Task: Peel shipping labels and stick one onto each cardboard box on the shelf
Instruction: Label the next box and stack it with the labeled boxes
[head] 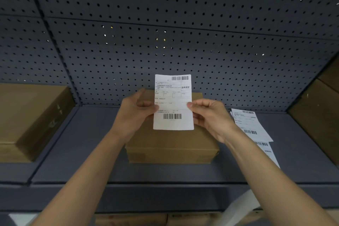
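Observation:
I hold a white shipping label [173, 102] upright in front of me, printed side toward me, with barcodes at its top and bottom. My left hand [135, 113] pinches its left edge and my right hand [211, 115] pinches its right edge. Directly behind and below the label sits a brown cardboard box [172, 145] in the middle of the grey shelf [77, 152]. The label hangs above the box top; I cannot tell whether it touches it. A loose pile of more labels [251, 126] lies flat on the shelf to the right of the box.
A large cardboard box [31, 119] stands on the shelf at the left and stacked boxes [319, 113] at the far right. A dark pegboard wall [165, 33] closes the back. More boxes [132, 219] show on the lower level under the shelf's front edge.

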`<action>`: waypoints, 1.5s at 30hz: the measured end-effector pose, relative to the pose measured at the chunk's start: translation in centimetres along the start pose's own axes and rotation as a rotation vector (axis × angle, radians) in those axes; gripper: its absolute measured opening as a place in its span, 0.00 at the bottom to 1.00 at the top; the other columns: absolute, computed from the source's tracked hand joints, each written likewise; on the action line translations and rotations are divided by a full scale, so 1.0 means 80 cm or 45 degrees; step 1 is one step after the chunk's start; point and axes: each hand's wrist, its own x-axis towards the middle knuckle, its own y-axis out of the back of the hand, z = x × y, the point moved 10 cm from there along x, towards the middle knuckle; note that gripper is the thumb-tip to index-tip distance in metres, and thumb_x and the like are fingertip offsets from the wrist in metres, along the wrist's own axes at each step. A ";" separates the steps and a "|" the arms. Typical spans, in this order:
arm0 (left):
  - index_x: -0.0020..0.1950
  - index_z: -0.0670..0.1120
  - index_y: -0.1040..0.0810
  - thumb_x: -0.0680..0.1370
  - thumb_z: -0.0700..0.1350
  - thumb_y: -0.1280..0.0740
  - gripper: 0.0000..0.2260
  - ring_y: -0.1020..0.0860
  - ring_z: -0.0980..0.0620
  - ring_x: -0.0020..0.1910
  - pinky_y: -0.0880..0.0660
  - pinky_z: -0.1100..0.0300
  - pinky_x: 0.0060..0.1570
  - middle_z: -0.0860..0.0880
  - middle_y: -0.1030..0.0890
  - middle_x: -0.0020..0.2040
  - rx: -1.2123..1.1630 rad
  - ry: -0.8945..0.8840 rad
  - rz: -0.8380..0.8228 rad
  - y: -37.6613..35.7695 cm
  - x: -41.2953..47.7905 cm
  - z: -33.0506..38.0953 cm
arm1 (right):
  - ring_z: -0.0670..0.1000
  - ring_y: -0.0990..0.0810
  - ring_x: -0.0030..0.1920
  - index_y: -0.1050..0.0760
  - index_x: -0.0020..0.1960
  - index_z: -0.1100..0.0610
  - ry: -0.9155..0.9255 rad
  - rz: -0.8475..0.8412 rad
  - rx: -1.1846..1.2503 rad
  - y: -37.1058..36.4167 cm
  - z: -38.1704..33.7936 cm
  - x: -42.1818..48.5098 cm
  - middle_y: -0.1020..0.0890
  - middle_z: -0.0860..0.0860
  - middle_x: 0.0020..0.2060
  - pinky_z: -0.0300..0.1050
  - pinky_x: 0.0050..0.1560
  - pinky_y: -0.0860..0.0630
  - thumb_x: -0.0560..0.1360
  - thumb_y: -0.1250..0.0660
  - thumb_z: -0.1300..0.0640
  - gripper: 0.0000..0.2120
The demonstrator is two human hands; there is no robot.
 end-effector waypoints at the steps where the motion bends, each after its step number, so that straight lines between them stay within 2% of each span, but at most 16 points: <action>1: 0.79 0.44 0.42 0.76 0.36 0.28 0.35 0.15 0.50 0.50 0.19 0.54 0.54 0.44 0.14 0.50 -0.005 0.017 0.012 0.003 0.002 -0.004 | 0.49 0.17 0.42 0.19 0.50 0.64 -0.010 0.000 -0.024 0.000 0.002 0.003 0.14 0.55 0.44 0.47 0.51 0.20 0.76 0.29 0.62 0.06; 3: 0.79 0.44 0.42 0.75 0.35 0.28 0.36 0.15 0.54 0.45 0.19 0.62 0.45 0.46 0.14 0.47 0.037 0.030 0.003 0.003 0.003 -0.007 | 0.50 0.17 0.43 0.19 0.49 0.63 -0.026 0.012 -0.087 0.002 0.008 0.007 0.14 0.56 0.44 0.47 0.51 0.20 0.75 0.27 0.62 0.06; 5: 0.79 0.45 0.41 0.75 0.34 0.28 0.37 0.15 0.54 0.43 0.19 0.63 0.42 0.47 0.15 0.45 0.046 0.040 -0.017 0.000 0.002 -0.010 | 0.53 0.15 0.45 0.20 0.51 0.65 -0.038 0.041 -0.145 0.006 0.013 0.011 0.13 0.56 0.45 0.48 0.51 0.20 0.72 0.25 0.62 0.10; 10: 0.78 0.50 0.38 0.73 0.34 0.26 0.37 0.16 0.56 0.41 0.19 0.60 0.44 0.48 0.15 0.47 0.219 -0.004 -0.063 -0.009 0.007 -0.013 | 0.50 0.16 0.42 0.20 0.51 0.65 -0.030 0.084 -0.310 0.011 0.018 0.016 0.14 0.56 0.45 0.40 0.39 0.21 0.68 0.22 0.64 0.14; 13: 0.77 0.54 0.37 0.73 0.36 0.25 0.38 0.16 0.56 0.42 0.19 0.54 0.53 0.50 0.16 0.48 0.297 -0.016 -0.076 -0.011 0.011 -0.016 | 0.49 0.17 0.40 0.20 0.51 0.65 -0.033 0.081 -0.344 0.010 0.019 0.018 0.14 0.56 0.43 0.39 0.36 0.23 0.66 0.21 0.67 0.15; 17: 0.76 0.57 0.38 0.73 0.37 0.25 0.38 0.17 0.59 0.43 0.25 0.71 0.42 0.54 0.17 0.48 0.380 -0.033 -0.090 -0.017 0.013 -0.018 | 0.47 0.19 0.35 0.21 0.50 0.66 -0.019 0.065 -0.374 0.008 0.018 0.018 0.15 0.55 0.41 0.36 0.34 0.23 0.66 0.22 0.69 0.15; 19: 0.76 0.58 0.38 0.72 0.37 0.24 0.39 0.17 0.59 0.46 0.25 0.71 0.42 0.54 0.18 0.48 0.405 -0.041 -0.098 -0.018 0.013 -0.021 | 0.46 0.18 0.35 0.21 0.50 0.65 -0.004 0.063 -0.410 0.008 0.019 0.018 0.15 0.54 0.40 0.36 0.34 0.23 0.65 0.22 0.70 0.15; 22: 0.76 0.60 0.39 0.71 0.36 0.24 0.41 0.17 0.58 0.46 0.21 0.65 0.45 0.53 0.18 0.49 0.451 -0.064 -0.137 -0.023 0.013 -0.024 | 0.47 0.17 0.37 0.20 0.49 0.63 0.025 0.074 -0.477 0.008 0.020 0.017 0.15 0.53 0.40 0.36 0.38 0.21 0.64 0.21 0.69 0.15; 26: 0.76 0.62 0.38 0.70 0.36 0.23 0.42 0.17 0.62 0.44 0.20 0.67 0.42 0.54 0.18 0.49 0.502 -0.091 -0.170 -0.029 0.011 -0.024 | 0.46 0.17 0.38 0.21 0.48 0.62 0.051 0.080 -0.514 0.008 0.020 0.016 0.15 0.52 0.40 0.38 0.42 0.20 0.64 0.20 0.69 0.16; 29: 0.76 0.61 0.38 0.69 0.35 0.23 0.43 0.20 0.68 0.44 0.25 0.74 0.36 0.56 0.19 0.48 0.550 -0.095 -0.177 -0.032 0.008 -0.025 | 0.47 0.17 0.37 0.21 0.47 0.60 0.060 0.081 -0.531 0.007 0.020 0.017 0.15 0.52 0.39 0.38 0.42 0.20 0.64 0.21 0.69 0.15; 32: 0.77 0.59 0.41 0.69 0.35 0.23 0.44 0.22 0.72 0.44 0.28 0.78 0.37 0.57 0.20 0.49 0.574 -0.101 -0.195 -0.036 0.007 -0.029 | 0.47 0.18 0.37 0.21 0.46 0.59 0.073 0.085 -0.557 0.006 0.019 0.017 0.16 0.51 0.39 0.39 0.41 0.20 0.65 0.21 0.69 0.15; 37: 0.79 0.58 0.43 0.70 0.37 0.23 0.45 0.21 0.66 0.47 0.28 0.78 0.39 0.58 0.21 0.51 0.633 -0.113 -0.189 -0.037 0.010 -0.035 | 0.49 0.18 0.38 0.21 0.47 0.59 0.104 0.106 -0.631 0.007 0.019 0.014 0.16 0.53 0.41 0.45 0.45 0.18 0.65 0.20 0.67 0.15; 40: 0.79 0.59 0.44 0.71 0.38 0.23 0.44 0.24 0.63 0.52 0.31 0.80 0.41 0.57 0.22 0.56 0.714 -0.148 -0.188 -0.038 0.009 -0.034 | 0.45 0.19 0.37 0.21 0.46 0.56 0.137 0.122 -0.718 0.005 0.017 0.013 0.16 0.50 0.40 0.41 0.44 0.20 0.65 0.20 0.65 0.15; 42: 0.79 0.60 0.44 0.71 0.40 0.23 0.44 0.27 0.60 0.57 0.32 0.76 0.48 0.57 0.23 0.58 0.742 -0.167 -0.183 -0.036 0.009 -0.032 | 0.44 0.20 0.36 0.21 0.47 0.55 0.151 0.130 -0.750 0.004 0.016 0.012 0.16 0.50 0.40 0.39 0.42 0.21 0.65 0.19 0.64 0.15; 43: 0.78 0.60 0.45 0.71 0.41 0.23 0.45 0.28 0.59 0.59 0.30 0.70 0.55 0.57 0.23 0.59 0.757 -0.170 -0.169 -0.034 0.009 -0.031 | 0.42 0.20 0.36 0.21 0.47 0.55 0.161 0.133 -0.761 0.004 0.015 0.011 0.16 0.50 0.40 0.38 0.42 0.21 0.64 0.19 0.63 0.15; 45: 0.78 0.62 0.45 0.70 0.44 0.22 0.45 0.28 0.57 0.62 0.30 0.48 0.67 0.60 0.23 0.57 0.800 -0.164 -0.132 -0.028 0.010 -0.033 | 0.38 0.21 0.34 0.21 0.46 0.55 0.185 0.137 -0.798 0.003 0.013 0.009 0.16 0.48 0.40 0.32 0.39 0.24 0.65 0.19 0.63 0.15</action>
